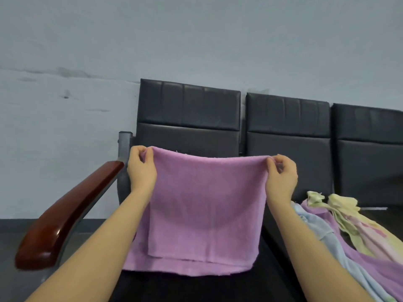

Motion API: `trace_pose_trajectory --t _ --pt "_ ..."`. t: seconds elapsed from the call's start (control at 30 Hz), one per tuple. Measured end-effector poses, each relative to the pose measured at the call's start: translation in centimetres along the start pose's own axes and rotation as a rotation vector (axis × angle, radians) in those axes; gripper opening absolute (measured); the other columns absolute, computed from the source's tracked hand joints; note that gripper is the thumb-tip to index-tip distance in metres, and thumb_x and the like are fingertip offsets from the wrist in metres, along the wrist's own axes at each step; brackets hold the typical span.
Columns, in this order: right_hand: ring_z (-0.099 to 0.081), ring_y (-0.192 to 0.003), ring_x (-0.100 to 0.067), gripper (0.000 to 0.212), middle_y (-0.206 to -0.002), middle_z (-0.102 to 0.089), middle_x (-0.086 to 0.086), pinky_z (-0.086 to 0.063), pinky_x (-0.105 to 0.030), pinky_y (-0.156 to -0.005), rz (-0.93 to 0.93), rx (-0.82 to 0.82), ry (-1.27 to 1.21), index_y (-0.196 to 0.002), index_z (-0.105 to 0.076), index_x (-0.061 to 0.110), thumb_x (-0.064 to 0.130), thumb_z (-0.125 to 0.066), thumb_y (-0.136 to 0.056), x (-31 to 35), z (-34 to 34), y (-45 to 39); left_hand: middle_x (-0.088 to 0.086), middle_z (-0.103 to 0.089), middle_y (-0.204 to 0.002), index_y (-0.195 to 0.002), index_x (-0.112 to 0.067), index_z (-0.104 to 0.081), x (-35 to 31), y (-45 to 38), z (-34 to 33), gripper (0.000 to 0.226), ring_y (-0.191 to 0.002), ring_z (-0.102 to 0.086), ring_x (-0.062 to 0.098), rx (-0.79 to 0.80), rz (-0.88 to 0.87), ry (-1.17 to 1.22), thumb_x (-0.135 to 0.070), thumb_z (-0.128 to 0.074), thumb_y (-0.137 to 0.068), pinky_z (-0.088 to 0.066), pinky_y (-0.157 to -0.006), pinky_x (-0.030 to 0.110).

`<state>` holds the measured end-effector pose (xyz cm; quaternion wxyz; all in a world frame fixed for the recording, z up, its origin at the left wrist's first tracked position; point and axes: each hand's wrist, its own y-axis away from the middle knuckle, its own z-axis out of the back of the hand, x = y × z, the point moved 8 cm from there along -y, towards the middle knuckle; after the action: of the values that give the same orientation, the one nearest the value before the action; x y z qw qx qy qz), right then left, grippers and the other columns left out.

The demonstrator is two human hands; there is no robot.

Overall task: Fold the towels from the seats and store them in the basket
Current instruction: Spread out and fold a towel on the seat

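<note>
While my left hand (pixel 141 168) and right hand (pixel 281 177) pinch the halved pink towel (pixel 202 205) | loose towels (pixel 340 225) right of it unfolded | basket unseen.

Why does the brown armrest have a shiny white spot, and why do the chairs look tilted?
In the head view, the armrest is glossy, so it mirrors a light as a small glare spot near its front end; the wide-angle lens tilts and bends the seats toward the edges; the towel looks a little soft, evenly lit, without hard shadows.
</note>
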<state>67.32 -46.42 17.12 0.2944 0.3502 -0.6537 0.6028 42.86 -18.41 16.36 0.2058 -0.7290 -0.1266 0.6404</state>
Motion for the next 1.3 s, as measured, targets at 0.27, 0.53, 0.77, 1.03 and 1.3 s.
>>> trace_pose_trajectory --t 0.27,0.53,0.77,1.03,1.3 --pt "-0.055 -0.111 -0.012 0.012 -0.127 -0.056 0.006 -0.043 -0.029 -0.098 0.029 0.053 -0.052 -0.097 -0.057 0.023 0.011 -0.055 -0.094 0.9 1.7 1.6 -0.001 -0.055 -0.104 -0.102 -0.021 -0.047 -1.1 2.6 2.3 0.007 -0.096 -0.052 0.016 -0.004 -0.001 0.056 -0.027 -0.044 -0.1 -0.041 -0.081 0.029" --pt "-0.051 -0.101 -0.01 0.009 -0.111 -0.057 0.0 -0.039 -0.018 -0.087 0.016 0.175 0.155 -0.097 -0.056 0.017 0.009 -0.054 -0.095 -3.7 5.5 9.2 0.003 -0.058 -0.105 -0.097 -0.022 -0.05 4.8 10.1 6.4 0.008 -0.099 -0.056 0.021 -0.007 0.056 -0.117 -0.026 -0.045 -0.099 -0.047 -0.085 0.035" --pt "-0.054 -0.096 -0.022 0.008 -0.1 -0.059 -0.005 -0.048 -0.038 -0.086 0.008 0.229 0.34 -0.088 -0.06 0.02 0.012 -0.061 -0.09 -6.6 8.3 13.9 0.008 -0.063 -0.097 -0.087 -0.014 -0.055 7.3 15.1 9.6 0.01 -0.097 -0.052 0.03 0.026 -0.049 -0.52 -0.021 -0.053 -0.094 -0.039 -0.083 0.041" --pt "-0.053 -0.104 -0.024 0.008 -0.11 -0.058 0.0 -0.033 -0.042 -0.099 -0.097 0.363 0.56 -0.087 -0.064 0.021 0.025 -0.058 -0.091 -8.5 6.9 16.6 0.008 -0.063 -0.115 -0.108 -0.01 -0.065 8.9 15.9 6.5 0.029 -0.105 -0.052 0.031 0.36 -0.188 -0.88 -0.029 -0.046 -0.097 -0.037 -0.087 0.041" --pt "-0.058 -0.085 -0.018 0.014 -0.104 -0.061 -0.003 -0.047 -0.035 -0.081 -0.101 0.566 0.608 -0.095 -0.066 0.012 0.022 -0.056 -0.091 -12.7 0.4 14.3 0.002 -0.052 -0.135 -0.131 -0.016 -0.052 12.7 13.2 0.4 0.038 -0.122 -0.044 0.025 0.648 -0.247 -1.073 -0.032 -0.04 -0.099 -0.028 -0.099 0.036"
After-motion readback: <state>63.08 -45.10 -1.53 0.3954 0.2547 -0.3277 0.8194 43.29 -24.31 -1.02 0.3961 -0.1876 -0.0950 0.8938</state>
